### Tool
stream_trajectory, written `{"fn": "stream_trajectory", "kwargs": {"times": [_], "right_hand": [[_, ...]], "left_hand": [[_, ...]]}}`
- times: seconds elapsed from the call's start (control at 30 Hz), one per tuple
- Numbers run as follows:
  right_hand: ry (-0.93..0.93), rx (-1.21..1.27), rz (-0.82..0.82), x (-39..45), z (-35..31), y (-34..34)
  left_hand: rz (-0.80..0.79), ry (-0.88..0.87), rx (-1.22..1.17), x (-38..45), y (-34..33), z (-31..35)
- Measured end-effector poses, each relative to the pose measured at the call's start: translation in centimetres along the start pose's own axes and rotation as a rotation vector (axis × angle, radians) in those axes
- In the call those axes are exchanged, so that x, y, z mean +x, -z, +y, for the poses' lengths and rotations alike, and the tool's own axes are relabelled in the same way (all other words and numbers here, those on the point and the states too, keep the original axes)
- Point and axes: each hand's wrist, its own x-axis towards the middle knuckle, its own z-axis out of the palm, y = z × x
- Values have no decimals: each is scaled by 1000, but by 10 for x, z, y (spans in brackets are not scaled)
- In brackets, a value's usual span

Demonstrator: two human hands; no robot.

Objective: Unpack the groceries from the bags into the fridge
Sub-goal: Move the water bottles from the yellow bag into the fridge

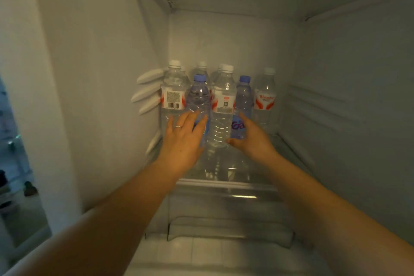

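Bottles upright on fridge shelf (224, 182). We see left hand (182, 139) fingers straight against left blue-cap bottle (198, 98); right hand (251, 139) loosely cups right blue-cap bottle (243, 98), grip unclear.

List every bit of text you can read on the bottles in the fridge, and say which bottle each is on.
"Ga", purple letters, rest hidden by the right hand: blue-capped bottle on the right.
Red brand word, too blurred to read: white-capped bottle at far right.
Barcode and fine print, too small to read: white-capped bottle on the left.
Small code square and red logo, unreadable: middle white-capped bottle.
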Motion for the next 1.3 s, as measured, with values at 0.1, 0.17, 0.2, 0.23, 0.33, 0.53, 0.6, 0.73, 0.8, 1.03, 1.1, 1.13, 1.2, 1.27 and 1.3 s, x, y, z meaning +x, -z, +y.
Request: {"fn": "stream_trajectory", "kwargs": {"times": [0.1, 0.17, 0.2, 0.23, 0.33, 0.53, 0.6, 0.73, 0.8, 1.03, 1.1, 1.13, 1.2, 1.27, 1.3], "right_hand": [[53, -290, 32, -39, -14, 14], [69, -481, 37, -68, -22, 22], [58, -532, 41, -84, -27, 25], [42, -564, 55, -102, -31, 26], [31, -638, 110, -158, -43, 24], [-103, -783, 72, -267, -50, 9], [-146, -796, 61, -307, -50, 6], [-266, -829, 26, -392, -45, -2], [-359, -833, 17, -435, -42, -8], [-601, -807, 90, -580, -28, -8], [-684, -839, 102, -614, -27, 0], [-754, -840, 115, -641, -27, 8], [-787, -863, 132, -668, -28, 15], [-888, -866, 163, -714, -31, 30], [-939, -863, 168, -737, -32, 39]], "left_hand": [[3, -44, -110, -22, 7, 8], [7, -64, -188, -39, 15, 16], [8, -76, -232, -49, 19, 20], [19, -95, -280, -59, 25, 24], [65, -177, -374, -92, 40, 38], [16, -367, -423, -174, 62, 78], [-21, -423, -426, -204, 65, 95], [-84, -542, -454, -261, 68, 131], [-123, -601, -486, -287, 67, 149], [-309, -841, -663, -378, 72, 237], [-366, -903, -718, -397, 78, 264], [-388, -945, -750, -410, 83, 286], [-437, -968, -768, -420, 89, 307], [-443, -1043, -790, -438, 102, 348], [-454, -1081, -792, -448, 110, 370]]}}
